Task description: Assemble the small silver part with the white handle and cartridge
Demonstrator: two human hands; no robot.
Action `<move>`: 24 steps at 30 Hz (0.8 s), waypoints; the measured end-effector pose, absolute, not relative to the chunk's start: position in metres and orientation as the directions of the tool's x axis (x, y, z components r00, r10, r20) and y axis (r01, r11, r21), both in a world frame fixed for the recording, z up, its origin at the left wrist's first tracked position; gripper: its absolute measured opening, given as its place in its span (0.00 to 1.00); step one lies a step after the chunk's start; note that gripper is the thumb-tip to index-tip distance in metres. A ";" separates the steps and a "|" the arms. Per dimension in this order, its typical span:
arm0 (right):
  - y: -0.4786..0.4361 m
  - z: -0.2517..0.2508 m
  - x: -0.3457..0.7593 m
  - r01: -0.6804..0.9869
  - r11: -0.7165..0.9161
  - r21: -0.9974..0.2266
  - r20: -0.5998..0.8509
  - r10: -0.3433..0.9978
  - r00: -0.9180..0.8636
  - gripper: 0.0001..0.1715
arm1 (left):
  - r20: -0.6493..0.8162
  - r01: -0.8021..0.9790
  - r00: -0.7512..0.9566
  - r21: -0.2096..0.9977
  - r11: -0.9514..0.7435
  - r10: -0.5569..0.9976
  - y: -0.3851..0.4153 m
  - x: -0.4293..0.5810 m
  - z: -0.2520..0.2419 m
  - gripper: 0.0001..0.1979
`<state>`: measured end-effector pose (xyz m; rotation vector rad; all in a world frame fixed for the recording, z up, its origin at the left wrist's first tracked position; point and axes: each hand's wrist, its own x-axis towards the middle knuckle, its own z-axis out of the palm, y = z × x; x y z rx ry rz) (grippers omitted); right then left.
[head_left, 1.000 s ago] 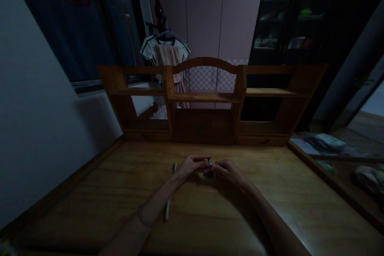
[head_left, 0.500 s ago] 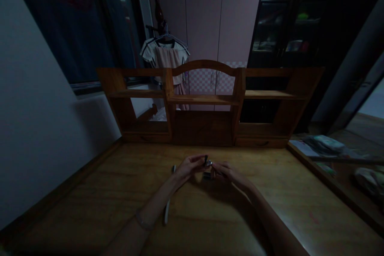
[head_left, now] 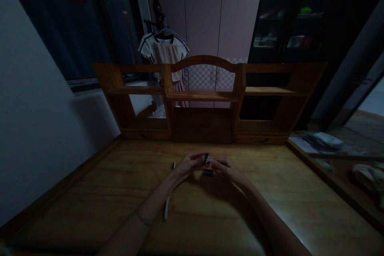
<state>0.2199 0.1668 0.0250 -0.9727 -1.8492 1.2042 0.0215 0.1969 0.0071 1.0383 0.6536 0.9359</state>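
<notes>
Over the table, my left hand (head_left: 189, 165) pinches a small dark piece with a shiny silver part (head_left: 207, 159); its exact kind is too small and dim to tell. My right hand (head_left: 226, 169) is closed, fingertips pressed together beside the silver part. Whether they grip it or something tiny of their own is hidden. Just below the fingers is a small dark, block-like object (head_left: 208, 173), apparently on the table. Under my left forearm lies a slim whitish strip (head_left: 166, 208) with a dark far end; the forearm covers its middle.
The wooden tabletop (head_left: 204, 220) has a raised shelf unit (head_left: 205, 97) along its back. A white wall (head_left: 39, 100) borders the left. Bags and papers (head_left: 324, 142) lie on a lower surface to the right. Clothes on hangers (head_left: 165, 50) hang behind, before a pink wardrobe (head_left: 204, 12).
My right fingertips have shifted slightly beside the silver part, and the dark block below shows more clearly. The whole view has tilted down a little.
</notes>
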 end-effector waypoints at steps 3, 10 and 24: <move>0.169 0.022 0.221 0.237 0.300 -0.924 0.166 0.873 -0.459 0.30 | -0.023 -0.330 0.468 0.923 0.199 0.883 0.199 0.021 0.005 0.25; 0.172 0.019 0.222 0.229 0.331 -0.916 0.191 0.859 -0.476 0.31 | -0.020 -0.327 0.478 0.924 0.199 0.878 0.200 0.020 0.003 0.26; 0.172 0.018 0.219 0.261 0.346 -0.901 0.189 0.856 -0.482 0.32 | -0.039 -0.306 0.463 0.931 0.201 0.886 0.199 0.020 0.003 0.25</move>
